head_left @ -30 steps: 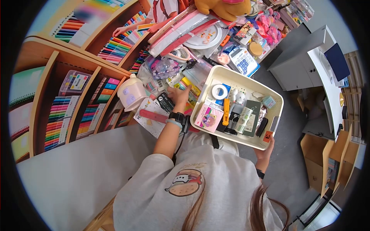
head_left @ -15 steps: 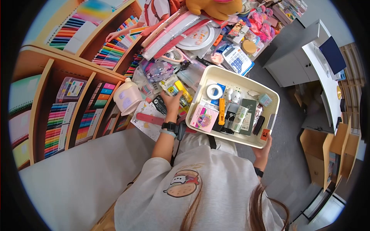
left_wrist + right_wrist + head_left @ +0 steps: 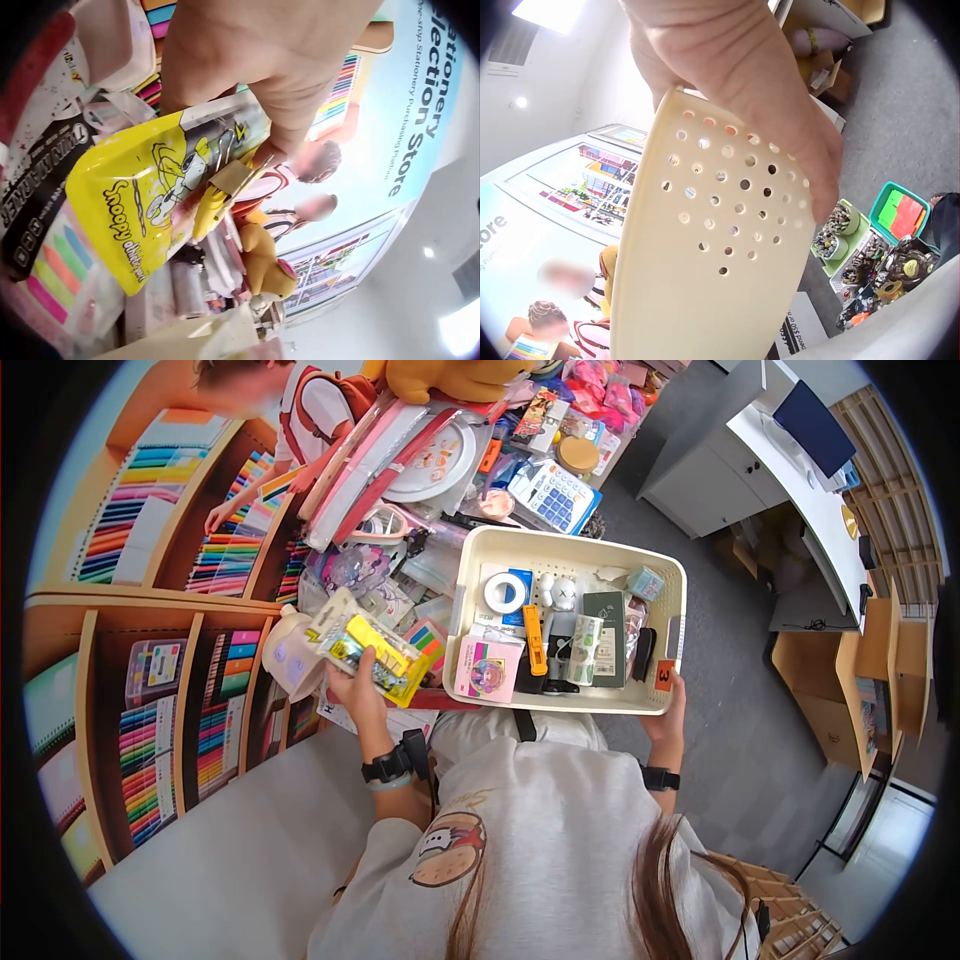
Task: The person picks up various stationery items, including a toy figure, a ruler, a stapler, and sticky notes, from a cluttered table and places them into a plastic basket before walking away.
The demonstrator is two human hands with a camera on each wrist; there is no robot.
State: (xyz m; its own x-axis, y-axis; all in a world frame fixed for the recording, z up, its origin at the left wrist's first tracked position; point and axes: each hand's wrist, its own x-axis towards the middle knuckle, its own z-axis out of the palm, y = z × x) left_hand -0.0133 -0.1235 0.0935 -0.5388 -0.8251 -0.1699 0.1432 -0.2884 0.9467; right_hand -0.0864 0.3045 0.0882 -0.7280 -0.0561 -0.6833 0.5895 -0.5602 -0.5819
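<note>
My left hand (image 3: 358, 688) grips the end of a flat yellow plastic packet (image 3: 372, 656), raised over the pile of goods. A cartoon dog and the word Snoopy are printed on it, as the packet (image 3: 142, 187) shows in the left wrist view. My right hand (image 3: 668, 712) holds the right end of a cream basket (image 3: 600, 703), fingers curled over the rim; perforations cover the basket's end wall (image 3: 697, 292) in the right wrist view. Inside lie a white tape roll (image 3: 489, 594), an orange-yellow tool (image 3: 536, 640), a pink box (image 3: 485, 668), a dark green pack (image 3: 603, 625) and a white figure (image 3: 562, 596).
A pink lidded container (image 3: 290, 655) stands left of the packet. Behind the basket are a calculator (image 3: 552, 495), a plush toy (image 3: 440, 378) and bagged goods. Shelves printed with pens (image 3: 150, 735) line the left. A white desk (image 3: 790, 470) stands far right.
My left hand has lifted the yellow packet out of the pile and drawn it back toward me. The basket stays in my right hand. The head view has swung to the right.
</note>
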